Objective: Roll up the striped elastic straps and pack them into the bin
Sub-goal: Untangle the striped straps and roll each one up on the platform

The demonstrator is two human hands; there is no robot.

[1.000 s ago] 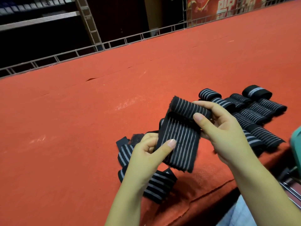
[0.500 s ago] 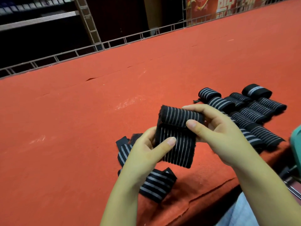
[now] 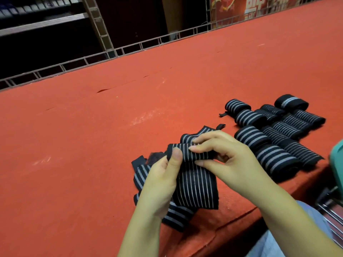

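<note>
Both hands on the strap (image 3: 196, 184): left hand (image 3: 159, 184) thumb pins the roll's left end, right hand (image 3: 230, 160) fingertips pinch its top; finished rolls (image 3: 274, 130) lie beyond the right fingers.

Red felt-covered table (image 3: 167, 93) fills most of the view, with small tears and scuffs in the cloth. A low metal rail (image 3: 130, 47) runs along the far edge. Behind it are dark shelves (image 3: 42, 25) (contents blurred) and a red banner (image 3: 246, 6). Dim background, warm light.
</note>
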